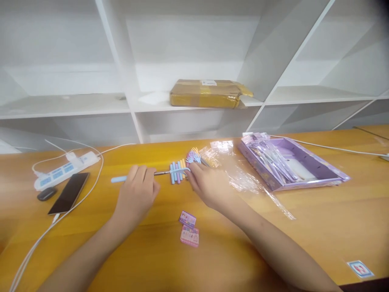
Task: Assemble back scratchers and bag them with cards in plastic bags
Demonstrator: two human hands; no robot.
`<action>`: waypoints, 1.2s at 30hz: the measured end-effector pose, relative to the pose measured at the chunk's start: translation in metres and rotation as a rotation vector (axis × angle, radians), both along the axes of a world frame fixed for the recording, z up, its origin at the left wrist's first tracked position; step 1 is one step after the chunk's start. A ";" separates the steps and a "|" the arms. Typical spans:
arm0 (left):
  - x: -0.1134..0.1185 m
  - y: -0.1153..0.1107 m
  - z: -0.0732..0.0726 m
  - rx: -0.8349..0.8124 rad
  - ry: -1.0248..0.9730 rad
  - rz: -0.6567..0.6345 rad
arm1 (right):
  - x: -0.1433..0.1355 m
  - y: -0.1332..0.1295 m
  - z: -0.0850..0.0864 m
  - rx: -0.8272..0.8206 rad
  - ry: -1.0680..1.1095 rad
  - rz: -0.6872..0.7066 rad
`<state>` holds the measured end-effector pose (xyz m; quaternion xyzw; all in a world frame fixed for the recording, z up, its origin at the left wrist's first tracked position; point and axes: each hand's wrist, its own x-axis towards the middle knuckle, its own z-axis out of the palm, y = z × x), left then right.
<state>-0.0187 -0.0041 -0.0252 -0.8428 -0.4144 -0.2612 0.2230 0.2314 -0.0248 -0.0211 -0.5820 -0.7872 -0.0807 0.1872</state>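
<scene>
A light blue telescopic back scratcher (118,179) is stretched between my hands, its thin metal rod showing in the middle. My left hand (140,183) is closed around the handle side. At the other end, the fingers of my right hand (206,180) pinch the light blue head, which they partly cover. Behind the rod lies a row of more back scratchers (176,177) with blue, purple and yellow handles. Their small hand-shaped heads (194,155) point to the upper right, partly hidden by my right hand. Two small pink and purple cards (190,236) lie on the table nearer to me.
Clear plastic wrappers (243,178) lie right of my right hand. Beyond them stands an open purple box (319,170) with wrapped items inside. On the left are a power strip (65,170), a phone (69,193) and white cables. A taped carton (206,94) sits on the shelf.
</scene>
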 end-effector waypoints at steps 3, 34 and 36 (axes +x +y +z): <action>-0.001 0.000 0.000 0.001 -0.030 -0.013 | 0.001 0.002 -0.002 0.010 0.011 0.009; -0.134 0.057 0.076 0.041 -0.168 0.475 | 0.145 0.039 0.023 0.209 0.131 -0.099; -0.155 0.064 0.079 0.095 -0.207 0.551 | 0.182 0.040 0.026 0.244 0.155 -0.235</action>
